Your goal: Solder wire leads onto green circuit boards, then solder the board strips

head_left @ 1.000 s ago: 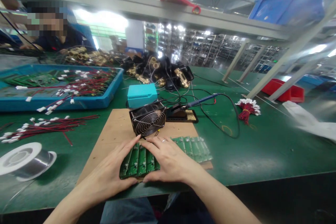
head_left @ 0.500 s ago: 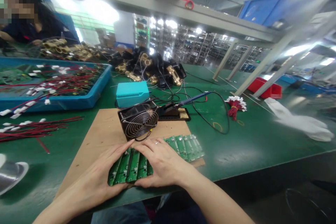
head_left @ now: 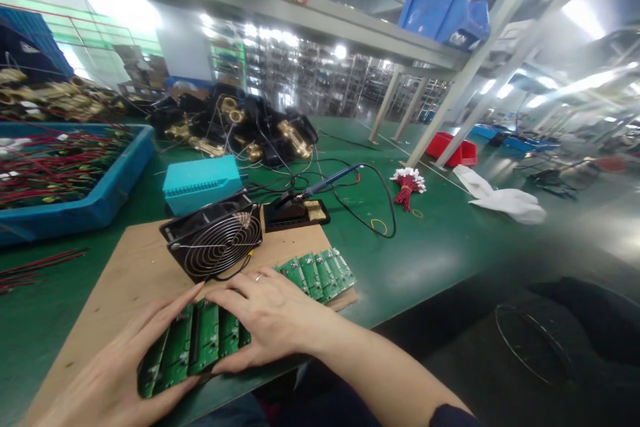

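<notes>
A: Where are the circuit boards?

B: On the near side of the fan, in a slanted row that runs on to the fan's right. Whether neighbours overlap, I can't tell.

A: And the hands?

B: Both curved and gripping. The left hand spans the row's left end between thumb and fingers; the right hand wraps over its middle.

A: What could go wrong?

B: Uneven pressure, I'd say. If one hand pushes harder, a board may ride over its neighbour and scrape the parts. The row sits near the edge of the table on this side of the fan, so a careless pull could tip one off.

A: Anything close by?

B: The fan's cable, near the fingers. Hook it and the fan might drag into the boards. The cardboard sheet under the fan could shift too.

A: Farther out?

B: The soldering iron, beyond the fan to its right. If it's hot, a stray reach past the fan risks a burn.
</notes>
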The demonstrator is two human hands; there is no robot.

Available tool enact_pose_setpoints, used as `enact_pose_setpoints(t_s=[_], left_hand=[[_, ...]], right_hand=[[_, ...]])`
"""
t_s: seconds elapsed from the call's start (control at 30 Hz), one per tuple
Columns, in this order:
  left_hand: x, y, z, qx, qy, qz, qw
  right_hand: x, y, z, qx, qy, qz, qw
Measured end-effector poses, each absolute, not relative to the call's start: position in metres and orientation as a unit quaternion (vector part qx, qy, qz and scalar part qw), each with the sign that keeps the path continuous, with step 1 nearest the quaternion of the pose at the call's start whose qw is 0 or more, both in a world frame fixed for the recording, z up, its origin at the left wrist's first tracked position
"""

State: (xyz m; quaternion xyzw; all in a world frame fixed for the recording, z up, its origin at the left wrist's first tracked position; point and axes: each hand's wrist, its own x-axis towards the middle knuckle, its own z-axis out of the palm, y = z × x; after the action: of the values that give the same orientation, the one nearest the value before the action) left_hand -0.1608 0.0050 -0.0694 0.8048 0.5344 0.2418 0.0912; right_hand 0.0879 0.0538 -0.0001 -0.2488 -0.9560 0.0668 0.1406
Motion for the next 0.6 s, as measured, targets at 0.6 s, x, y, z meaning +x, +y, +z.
enact_pose_setpoints(t_s=[0.6], left_hand=[[-0.127,-0.007,-0.028,0.797,0.555,0.232,0.056]], right_hand=[[0.199,0.062,0.003,-0.53,-0.708,0.178,0.432]])
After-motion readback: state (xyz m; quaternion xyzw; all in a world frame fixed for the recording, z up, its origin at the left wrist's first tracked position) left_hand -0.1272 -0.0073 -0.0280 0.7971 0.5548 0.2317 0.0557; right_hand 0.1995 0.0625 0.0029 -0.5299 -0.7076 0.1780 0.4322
